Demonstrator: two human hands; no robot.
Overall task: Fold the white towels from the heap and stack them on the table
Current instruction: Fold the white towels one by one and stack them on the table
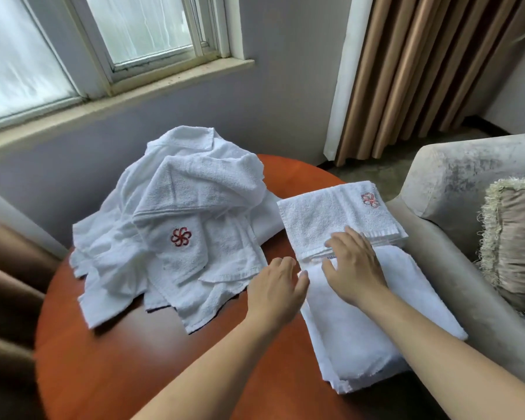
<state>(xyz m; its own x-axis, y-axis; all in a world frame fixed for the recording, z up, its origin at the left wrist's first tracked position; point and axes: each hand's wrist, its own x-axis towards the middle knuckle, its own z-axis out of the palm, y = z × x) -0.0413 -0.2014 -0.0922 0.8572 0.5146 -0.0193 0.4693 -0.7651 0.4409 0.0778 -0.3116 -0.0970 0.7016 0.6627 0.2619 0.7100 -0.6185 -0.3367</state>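
Your right hand (356, 268) flat, fingers spread, on the folded terry stack (376, 328), right side of the round glossy tabletop (119, 374) | left hand (278, 283) at the stack's edge — pinching or not, can't tell | rumpled heap (194, 192) left — 1 red emblem showing

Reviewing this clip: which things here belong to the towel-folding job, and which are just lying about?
Job: heap of crumpled white terry towels; stack of folded white terry towels; round red-brown wooden table; left hand at the stack's edge; right hand flat on it.
Lying about: grey velvet armchair; fringed beige cushion; brown pleated curtain; white-framed window.
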